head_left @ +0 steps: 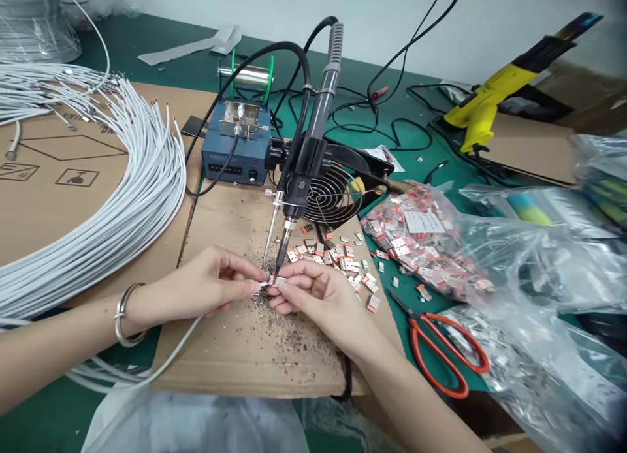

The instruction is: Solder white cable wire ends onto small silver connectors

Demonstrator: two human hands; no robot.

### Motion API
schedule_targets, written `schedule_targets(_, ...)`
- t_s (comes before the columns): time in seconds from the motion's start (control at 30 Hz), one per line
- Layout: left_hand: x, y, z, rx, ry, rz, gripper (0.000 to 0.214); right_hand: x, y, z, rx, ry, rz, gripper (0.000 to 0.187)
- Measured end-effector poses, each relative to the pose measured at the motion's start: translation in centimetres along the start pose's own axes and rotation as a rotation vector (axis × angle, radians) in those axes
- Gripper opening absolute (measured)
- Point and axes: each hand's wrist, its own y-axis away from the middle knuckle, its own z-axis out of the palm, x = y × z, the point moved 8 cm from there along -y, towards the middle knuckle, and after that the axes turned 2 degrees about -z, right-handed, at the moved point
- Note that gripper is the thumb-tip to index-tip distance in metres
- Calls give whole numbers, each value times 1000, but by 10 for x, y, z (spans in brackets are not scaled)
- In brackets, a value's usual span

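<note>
My left hand (215, 284), with a metal bangle at the wrist, pinches the end of a grey cable (179, 346). In my right hand (318, 296), thumb and fingers grip a small metal connector (279, 281). Cable end and connector meet under the tip of a soldering iron (283, 250), which is held upright in a stand. A thin bent solder feed tube (270, 241) ends beside that tip. Fingers partly cover the joint, so its details are hard to see. Loose USB-type connectors (349, 264) lie right of my right hand.
A large coil of grey cables (161, 172) lies at left on cardboard. Behind stand a blue solder feeder box (235, 156), a solder spool (252, 78) and a fan (333, 192). Red-handled scissors (441, 348), a bag of connectors (421, 237) and a yellow heat gun (490, 94) are at right.
</note>
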Motion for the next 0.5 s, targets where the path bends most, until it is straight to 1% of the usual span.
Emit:
schedule_targets(0.17, 1, 0, 2, -15, -9, 9, 39, -2, 2, -1, 15, -8, -14, 31)
schedule_targets(0.33, 7, 2, 4, -34, 0, 61, 36, -4, 2, 0, 6, -8, -35, 29)
schedule_targets(0.5, 5, 1, 3, -18, 3, 11, 33, -5, 1, 1, -22, -38, -45, 29)
